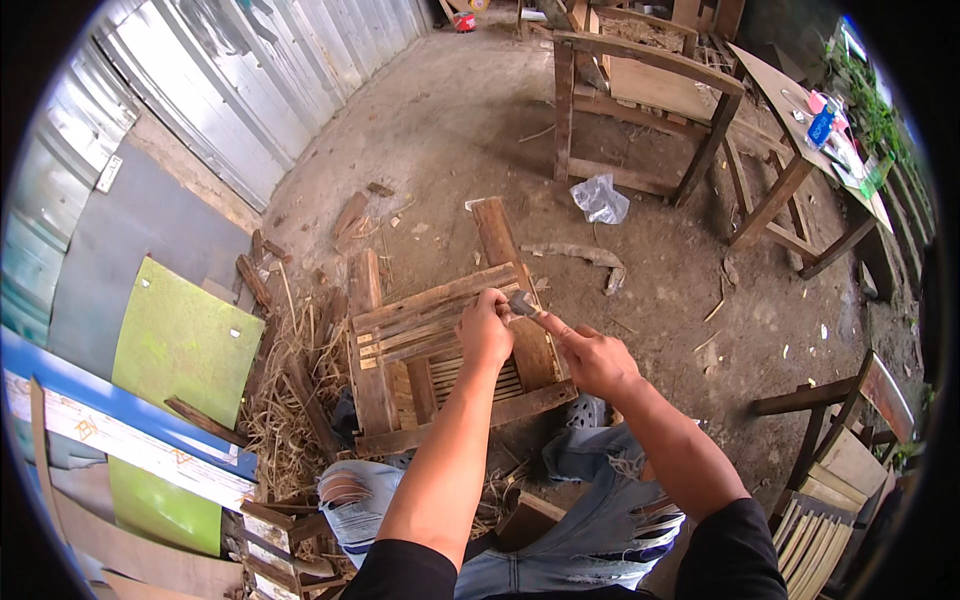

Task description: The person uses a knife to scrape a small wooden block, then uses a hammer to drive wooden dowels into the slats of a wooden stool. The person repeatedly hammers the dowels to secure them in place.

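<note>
A wooden chair frame (405, 440) with a slatted panel lies in front of my knees. My right hand (600, 362) is closed around a hammer (521, 304), its index finger stretched along the handle. The grey hammer head is over the upper right of the slats, right beside my left hand. My left hand (487, 328) is closed in a pinch above the slats. Whatever its fingertips hold is too small or hidden to make out. Thin pale slats (420, 335) run across the frame, and part of the panel is behind my left forearm.
Wood scraps and shavings (285, 420) lie left of the frame, near a green board (185, 340). Ahead are a clear plastic bag (600, 199) and a larger wooden chair frame (640, 185). A table (785, 115) stands far right; a slatted chair (810, 540) is near right.
</note>
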Demonstrator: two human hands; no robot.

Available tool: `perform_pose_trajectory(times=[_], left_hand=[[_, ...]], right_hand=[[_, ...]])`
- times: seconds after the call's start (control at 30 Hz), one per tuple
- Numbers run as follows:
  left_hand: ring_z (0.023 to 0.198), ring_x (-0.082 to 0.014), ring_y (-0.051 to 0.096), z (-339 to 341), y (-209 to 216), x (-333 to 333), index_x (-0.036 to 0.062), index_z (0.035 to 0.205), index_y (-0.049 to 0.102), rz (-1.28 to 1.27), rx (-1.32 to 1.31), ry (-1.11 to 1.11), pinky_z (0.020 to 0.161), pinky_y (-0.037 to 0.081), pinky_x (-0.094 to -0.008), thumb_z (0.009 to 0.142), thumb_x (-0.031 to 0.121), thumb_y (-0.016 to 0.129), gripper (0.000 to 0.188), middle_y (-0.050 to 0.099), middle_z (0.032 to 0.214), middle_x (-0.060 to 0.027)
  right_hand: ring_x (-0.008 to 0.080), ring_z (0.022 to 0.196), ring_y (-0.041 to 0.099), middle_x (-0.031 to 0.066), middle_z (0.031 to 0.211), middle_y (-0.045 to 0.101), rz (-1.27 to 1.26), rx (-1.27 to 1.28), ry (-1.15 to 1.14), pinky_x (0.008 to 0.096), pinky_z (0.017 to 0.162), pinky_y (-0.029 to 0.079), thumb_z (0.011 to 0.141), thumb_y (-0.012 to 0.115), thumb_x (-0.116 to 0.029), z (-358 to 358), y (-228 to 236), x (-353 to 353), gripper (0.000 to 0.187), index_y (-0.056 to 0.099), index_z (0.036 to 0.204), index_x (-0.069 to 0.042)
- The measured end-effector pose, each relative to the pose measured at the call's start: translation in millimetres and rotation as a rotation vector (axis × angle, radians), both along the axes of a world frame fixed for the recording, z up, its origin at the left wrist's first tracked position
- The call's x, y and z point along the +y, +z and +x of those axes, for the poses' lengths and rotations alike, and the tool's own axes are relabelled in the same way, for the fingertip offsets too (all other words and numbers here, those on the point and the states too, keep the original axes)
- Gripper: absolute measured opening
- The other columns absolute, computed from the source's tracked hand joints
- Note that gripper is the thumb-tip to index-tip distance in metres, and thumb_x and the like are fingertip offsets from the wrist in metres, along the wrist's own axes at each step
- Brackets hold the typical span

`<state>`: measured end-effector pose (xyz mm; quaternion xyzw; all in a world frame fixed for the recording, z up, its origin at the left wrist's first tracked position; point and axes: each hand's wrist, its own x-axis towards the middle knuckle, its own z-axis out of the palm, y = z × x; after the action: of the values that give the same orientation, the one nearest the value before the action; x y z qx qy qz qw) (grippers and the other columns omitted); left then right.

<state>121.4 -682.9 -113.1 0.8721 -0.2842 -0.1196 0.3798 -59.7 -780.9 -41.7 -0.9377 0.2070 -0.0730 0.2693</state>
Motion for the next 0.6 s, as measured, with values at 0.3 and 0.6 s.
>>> perform_pose_trajectory(times=[0.3,0.6], left_hand=[[0.088,-0.0297,0.065,8.2,0.7,-0.9,0.0115,0.094,0.057,-0.031,0.045,0.005,0.075,0.049,-0.0413,0.081,0.007,0.070,0.019,0.068,0.086,-0.0055],[0.082,-0.0213,0.064,9.1,0.9,2.1,0.0081,0.101,0.057,-0.013,0.020,-0.042,0.078,0.051,-0.0346,0.080,0.007,0.074,0.027,0.065,0.087,-0.0058]], right_hand=[[0.0367,0.078,0.067,0.0111,0.093,0.064,-0.003,-0.088,0.008,0.0481,0.068,0.054,0.093,0.058,-0.017,-2.2,-5.0,-0.4,0.064,0.036,0.148,-0.041],[0.0400,0.077,0.066,0.0157,0.093,0.065,0.023,-0.183,0.023,0.0496,0.069,0.054,0.093,0.058,-0.018,-0.8,-18.9,-3.9,0.061,0.038,0.148,-0.036]])
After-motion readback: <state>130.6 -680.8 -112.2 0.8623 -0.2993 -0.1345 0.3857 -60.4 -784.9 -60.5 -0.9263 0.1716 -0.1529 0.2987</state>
